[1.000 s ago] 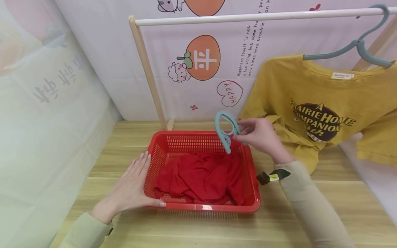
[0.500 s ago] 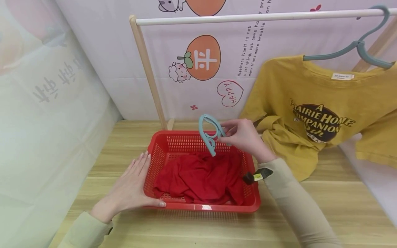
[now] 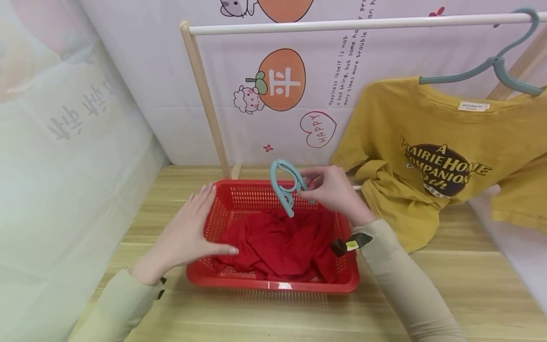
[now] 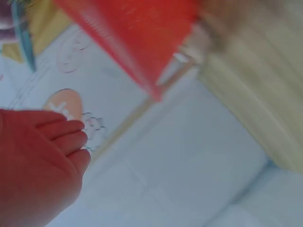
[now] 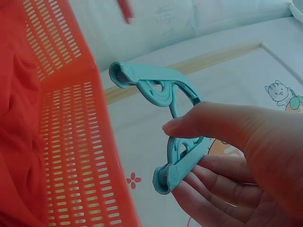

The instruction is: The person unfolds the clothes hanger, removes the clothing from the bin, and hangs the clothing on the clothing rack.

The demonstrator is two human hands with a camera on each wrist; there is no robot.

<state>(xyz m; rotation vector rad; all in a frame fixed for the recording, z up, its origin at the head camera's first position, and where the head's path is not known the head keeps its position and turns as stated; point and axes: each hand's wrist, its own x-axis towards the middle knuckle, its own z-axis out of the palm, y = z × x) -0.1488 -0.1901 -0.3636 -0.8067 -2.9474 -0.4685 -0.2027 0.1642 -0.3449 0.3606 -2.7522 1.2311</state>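
Observation:
Between thumb and fingers, my right hand pinches a folded light-blue clothes hanger over the back right of the red plastic basket. Both folded arms of the hanger show in the right wrist view, with the thumb pressed across its middle. My left hand hovers above the basket's left side, fingers straight and thumb spread, holding nothing. In the left wrist view its palm faces the camera. Crumpled red cloth lies inside the basket.
A white rail on a wooden stand runs behind the basket. From it, at right, a yellow T-shirt hangs on a blue-green hanger, its lower part bunched on the wooden table.
My right hand has carried the folded hanger left, over the basket. My left hand has lifted off the basket's left rim and moved slightly up and inward.

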